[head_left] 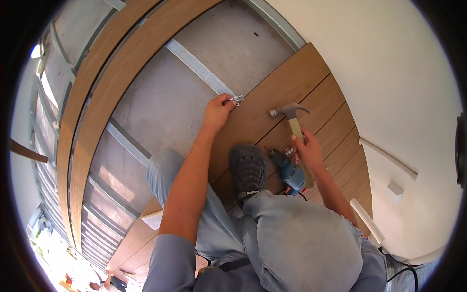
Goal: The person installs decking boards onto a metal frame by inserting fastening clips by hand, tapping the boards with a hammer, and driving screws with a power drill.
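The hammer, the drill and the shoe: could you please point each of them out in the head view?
Hammer (295,129): head view, on the handle, below the metal head.
Drill (288,169): head view, on the blue body.
Shoe (247,166): head view, on the dark upper.

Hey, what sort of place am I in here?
Probably a building site with a partly boarded floor or deck: bare metal beams show beside fitted brown boards, a blue power drill lies there, and your right hand holds a hammer.
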Demonstrator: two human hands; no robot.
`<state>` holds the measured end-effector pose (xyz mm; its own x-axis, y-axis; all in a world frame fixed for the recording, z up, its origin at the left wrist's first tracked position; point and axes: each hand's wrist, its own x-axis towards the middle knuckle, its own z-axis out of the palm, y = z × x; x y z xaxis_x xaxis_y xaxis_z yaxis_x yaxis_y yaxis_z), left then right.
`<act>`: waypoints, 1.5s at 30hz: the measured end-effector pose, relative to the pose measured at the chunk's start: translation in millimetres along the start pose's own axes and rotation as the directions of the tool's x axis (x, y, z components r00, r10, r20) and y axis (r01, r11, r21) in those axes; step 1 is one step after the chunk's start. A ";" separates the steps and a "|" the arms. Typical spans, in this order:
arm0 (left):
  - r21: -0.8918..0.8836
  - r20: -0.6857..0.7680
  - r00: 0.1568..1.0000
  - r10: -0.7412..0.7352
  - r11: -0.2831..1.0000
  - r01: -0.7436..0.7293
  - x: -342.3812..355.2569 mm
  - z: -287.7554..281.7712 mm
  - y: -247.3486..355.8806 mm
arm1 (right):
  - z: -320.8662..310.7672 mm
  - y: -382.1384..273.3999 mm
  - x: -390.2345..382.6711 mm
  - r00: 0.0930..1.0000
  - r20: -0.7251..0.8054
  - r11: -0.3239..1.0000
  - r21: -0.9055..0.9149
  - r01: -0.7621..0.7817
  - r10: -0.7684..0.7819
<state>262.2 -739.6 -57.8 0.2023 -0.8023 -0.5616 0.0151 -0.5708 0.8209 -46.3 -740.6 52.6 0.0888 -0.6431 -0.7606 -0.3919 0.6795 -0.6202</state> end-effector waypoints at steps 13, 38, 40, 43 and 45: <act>-0.110 -0.003 0.998 -0.060 0.992 0.060 9.8 -16.9 -17.1 | 18.0 2.4 10.3 0.999 0.038 0.999 0.039 0.000 -0.001; 0.544 -0.043 0.828 0.559 0.709 -0.450 0.5 -10.0 -13.1 | -18.7 7.6 24.4 0.996 -0.057 0.997 0.027 0.067 -0.066; 0.634 -0.021 0.764 0.645 0.599 -0.489 2.3 -9.8 -16.3 | -19.5 9.2 25.7 0.996 -0.061 0.996 0.056 0.063 -0.059; 0.664 -0.008 0.673 0.739 0.507 -0.549 4.7 -8.0 -18.9 | -19.0 11.7 26.9 0.997 -0.034 0.997 0.032 0.064 -0.063; 0.663 -0.027 0.683 0.730 0.525 -0.534 1.5 -4.9 -19.6 | -17.0 12.6 26.6 0.998 -0.038 0.997 0.047 0.056 -0.054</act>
<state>267.0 -728.8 -74.2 0.1755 -0.9600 0.2180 -0.7490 0.0134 0.6624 -64.4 -755.1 27.8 0.0751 -0.6919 -0.7181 -0.3430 0.6583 -0.6701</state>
